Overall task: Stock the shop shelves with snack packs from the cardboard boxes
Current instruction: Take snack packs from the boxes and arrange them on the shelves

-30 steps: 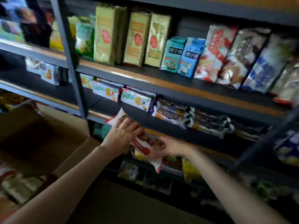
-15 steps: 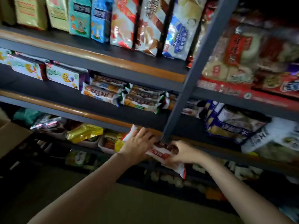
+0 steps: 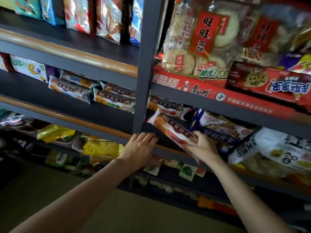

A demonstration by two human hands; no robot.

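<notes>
A long white and red biscuit pack (image 3: 170, 127) lies slanted on the middle shelf (image 3: 107, 130), just right of the grey upright post (image 3: 144, 81). My right hand (image 3: 202, 147) grips its near end, fingers curled over the wrapper. Fingers straight, my left hand (image 3: 138, 148) rests flat on the shelf's front edge at the foot of the post and holds nothing. Similar biscuit packs (image 3: 114, 98) lie in a row on the same shelf to the left, and one more (image 3: 166, 106) sits right behind the held pack.
A blue and white pack (image 3: 223, 130) and large white bags (image 3: 277, 148) crowd the shelf to the right. Rice cracker bags (image 3: 202, 42) fill the shelf above. Yellow packs (image 3: 101, 147) lie on the lower shelf. The floor (image 3: 134, 212) is bare below.
The view swung right along the shelves. My right hand carried the pack up onto the middle shelf right of the post; my left hand let go of it and now rests on the shelf edge.
</notes>
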